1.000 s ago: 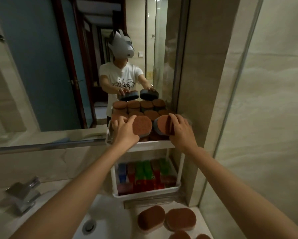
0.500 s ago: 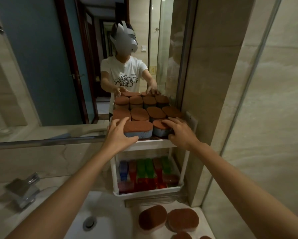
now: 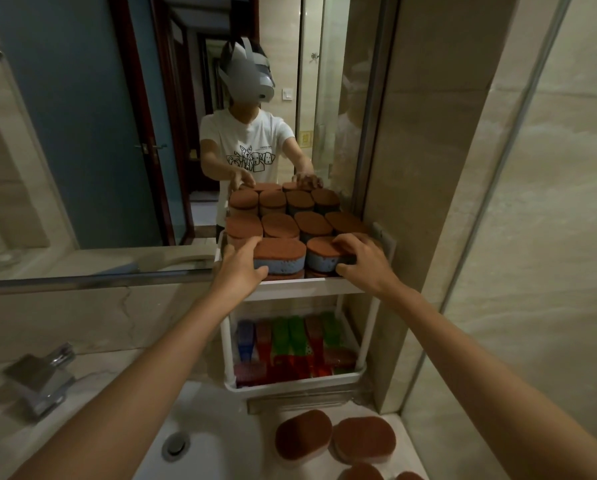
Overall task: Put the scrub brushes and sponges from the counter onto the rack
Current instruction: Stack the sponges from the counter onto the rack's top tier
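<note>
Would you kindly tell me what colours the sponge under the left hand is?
The sponge is rust-brown on top and blue below, seen best in the head view.

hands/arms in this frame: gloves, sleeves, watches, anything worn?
Nothing worn. Left hand and right hand are ungloved, with no rings, watch or bands visible. Both forearms are uncovered along their whole visible length. The mirror reflection shows short white T-shirt sleeves.

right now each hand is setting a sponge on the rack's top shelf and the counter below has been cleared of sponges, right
Not cleared. The head view shows each hand, left hand and right hand, on a sponge on the top shelf, but brown sponges remain on the counter below.
</note>
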A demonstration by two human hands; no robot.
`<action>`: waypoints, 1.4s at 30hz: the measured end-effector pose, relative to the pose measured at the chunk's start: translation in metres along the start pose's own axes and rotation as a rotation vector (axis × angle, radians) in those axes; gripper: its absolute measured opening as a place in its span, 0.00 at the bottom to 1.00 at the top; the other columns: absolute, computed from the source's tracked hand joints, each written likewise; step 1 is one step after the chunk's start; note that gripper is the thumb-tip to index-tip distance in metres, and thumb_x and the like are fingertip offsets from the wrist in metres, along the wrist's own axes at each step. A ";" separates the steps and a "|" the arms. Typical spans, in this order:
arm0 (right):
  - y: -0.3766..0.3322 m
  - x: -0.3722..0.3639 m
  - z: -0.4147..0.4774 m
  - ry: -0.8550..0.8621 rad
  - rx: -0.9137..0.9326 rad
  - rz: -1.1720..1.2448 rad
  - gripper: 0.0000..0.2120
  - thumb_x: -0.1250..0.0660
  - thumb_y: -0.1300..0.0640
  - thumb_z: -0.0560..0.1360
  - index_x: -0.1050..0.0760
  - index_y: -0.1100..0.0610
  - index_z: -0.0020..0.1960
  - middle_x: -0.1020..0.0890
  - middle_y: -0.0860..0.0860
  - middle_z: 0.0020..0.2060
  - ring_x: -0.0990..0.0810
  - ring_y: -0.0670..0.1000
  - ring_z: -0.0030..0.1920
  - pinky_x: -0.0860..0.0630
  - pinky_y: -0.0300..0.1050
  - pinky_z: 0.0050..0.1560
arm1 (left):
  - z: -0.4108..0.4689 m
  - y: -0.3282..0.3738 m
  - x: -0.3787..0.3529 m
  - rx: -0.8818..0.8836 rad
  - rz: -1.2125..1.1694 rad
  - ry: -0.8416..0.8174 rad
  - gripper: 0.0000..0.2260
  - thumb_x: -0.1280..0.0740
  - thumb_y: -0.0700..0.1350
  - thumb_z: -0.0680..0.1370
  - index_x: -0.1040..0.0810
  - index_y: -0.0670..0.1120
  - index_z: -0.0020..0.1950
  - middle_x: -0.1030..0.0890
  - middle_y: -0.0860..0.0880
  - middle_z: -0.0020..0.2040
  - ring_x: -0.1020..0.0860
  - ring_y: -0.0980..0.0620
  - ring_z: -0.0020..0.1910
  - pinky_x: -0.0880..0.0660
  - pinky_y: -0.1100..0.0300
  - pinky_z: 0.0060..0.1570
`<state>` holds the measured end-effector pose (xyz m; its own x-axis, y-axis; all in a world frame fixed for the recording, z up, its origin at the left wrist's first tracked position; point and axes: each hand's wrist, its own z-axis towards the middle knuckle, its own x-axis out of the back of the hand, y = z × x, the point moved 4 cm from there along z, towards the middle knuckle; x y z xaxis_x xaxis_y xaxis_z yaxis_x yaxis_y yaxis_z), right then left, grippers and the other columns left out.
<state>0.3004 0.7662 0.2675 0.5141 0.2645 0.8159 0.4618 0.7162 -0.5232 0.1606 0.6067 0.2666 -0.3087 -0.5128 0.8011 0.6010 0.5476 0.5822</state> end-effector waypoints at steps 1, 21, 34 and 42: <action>0.000 0.000 0.000 -0.006 -0.001 -0.005 0.25 0.33 0.57 0.71 0.33 0.50 0.67 0.32 0.55 0.68 0.35 0.58 0.69 0.32 0.54 0.68 | -0.001 0.000 0.000 -0.002 0.001 -0.003 0.27 0.34 0.47 0.75 0.38 0.52 0.73 0.34 0.39 0.68 0.32 0.38 0.66 0.31 0.48 0.65; -0.031 -0.014 -0.093 0.358 0.230 -0.045 0.22 0.38 0.56 0.71 0.29 0.62 0.64 0.26 0.61 0.63 0.28 0.61 0.65 0.33 0.55 0.67 | -0.085 0.021 -0.027 -0.406 -0.152 0.330 0.18 0.36 0.38 0.77 0.28 0.40 0.67 0.27 0.41 0.65 0.30 0.44 0.66 0.36 0.59 0.66; 0.101 -0.159 -0.259 -0.397 -0.717 -0.157 0.28 0.41 0.49 0.78 0.45 0.60 0.73 0.33 0.61 0.66 0.30 0.63 0.66 0.30 0.55 0.63 | -0.152 -0.095 -0.230 0.003 0.155 -0.574 0.26 0.39 0.44 0.78 0.43 0.42 0.75 0.39 0.41 0.75 0.39 0.43 0.74 0.39 0.52 0.72; 0.101 -0.195 -0.255 -0.431 -0.870 -0.180 0.46 0.35 0.39 0.71 0.56 0.60 0.75 0.39 0.65 0.71 0.37 0.64 0.70 0.36 0.55 0.69 | -0.133 -0.108 -0.255 0.014 0.341 -0.564 0.34 0.36 0.46 0.77 0.51 0.42 0.77 0.40 0.41 0.74 0.38 0.42 0.73 0.35 0.47 0.67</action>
<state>0.4314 0.6219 -0.0070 0.1564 0.5343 0.8307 0.9667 0.0897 -0.2397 0.2725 0.5903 -0.0196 -0.4441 0.1144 0.8886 0.7253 0.6282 0.2816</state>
